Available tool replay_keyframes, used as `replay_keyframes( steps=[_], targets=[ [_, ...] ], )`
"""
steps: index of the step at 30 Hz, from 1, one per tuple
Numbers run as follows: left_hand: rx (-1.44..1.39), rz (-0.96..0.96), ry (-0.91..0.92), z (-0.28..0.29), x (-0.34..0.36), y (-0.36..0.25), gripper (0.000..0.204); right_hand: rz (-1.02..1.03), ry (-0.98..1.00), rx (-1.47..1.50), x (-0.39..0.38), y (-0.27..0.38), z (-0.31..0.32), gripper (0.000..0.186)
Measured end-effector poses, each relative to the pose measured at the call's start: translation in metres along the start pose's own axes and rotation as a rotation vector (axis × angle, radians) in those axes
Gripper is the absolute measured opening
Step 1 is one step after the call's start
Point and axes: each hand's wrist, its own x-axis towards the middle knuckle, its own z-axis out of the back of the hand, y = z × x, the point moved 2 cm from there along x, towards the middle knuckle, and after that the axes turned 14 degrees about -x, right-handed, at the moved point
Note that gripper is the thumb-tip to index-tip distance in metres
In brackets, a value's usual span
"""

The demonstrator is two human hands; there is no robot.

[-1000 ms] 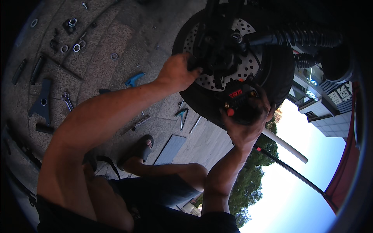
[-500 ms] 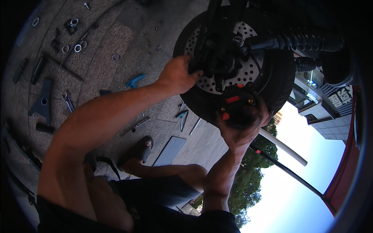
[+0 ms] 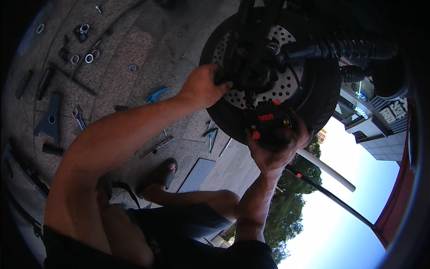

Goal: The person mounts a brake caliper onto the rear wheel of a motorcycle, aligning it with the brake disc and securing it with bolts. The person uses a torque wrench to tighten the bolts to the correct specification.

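A wheel with a black tyre [image 3: 326, 96] and a drilled silver brake disc [image 3: 288, 85] stands ahead of me, below dark fork parts. My right hand [image 3: 280, 145] is closed around a black brake caliper [image 3: 273, 125] with red caps and red lettering, over the lower edge of the disc. My left hand [image 3: 204, 87] is at the wheel's left side, its fingers curled behind a dark part next to the hub and its thumb bent toward it. What those fingers grip is in deep shadow. A black coil-spring shock absorber [image 3: 340, 48] runs off to the right.
On the paving at left lie a combination wrench [image 3: 79, 119], a dark flat bracket [image 3: 49, 119], a T-shaped bar [image 3: 74, 80] and several washers and nuts. Blue-handled hex keys [image 3: 156, 94] are near my left forearm. A grey board [image 3: 197, 175] lies by my sandalled foot [image 3: 163, 175].
My right hand has shifted the caliper slightly left and down, tilting it a little. My left hand stays almost where it was.
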Motion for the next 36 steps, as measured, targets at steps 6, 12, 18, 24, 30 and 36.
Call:
replay_keyframes(
  steps=[6, 12, 18, 24, 30, 36],
  targets=[
    [-0.016, 0.013, 0.022, -0.002, 0.000, 0.002, 0.040, -0.056, 0.058, 0.054, 0.002, 0.000, 0.002, 0.069],
    [0.009, -0.014, -0.002, -0.002, -0.001, 0.001, 0.038, -0.024, 0.011, 0.071, -0.003, -0.001, -0.001, 0.069],
    [0.028, 0.019, -0.012, -0.004, -0.003, -0.002, 0.039, 0.010, 0.018, 0.047, 0.000, -0.007, 0.000, 0.072],
    [0.039, -0.032, -0.013, -0.006, -0.001, 0.004, 0.040, -0.025, -0.054, -0.005, -0.007, 0.005, -0.004, 0.086],
    [0.043, -0.001, -0.023, -0.005, 0.001, 0.007, 0.039, -0.066, 0.062, -0.085, -0.013, 0.005, -0.014, 0.090],
    [0.130, -0.010, 0.004, -0.001, 0.000, 0.000, 0.044, 0.082, -0.045, -0.076, -0.016, 0.002, -0.019, 0.107]
  ],
)
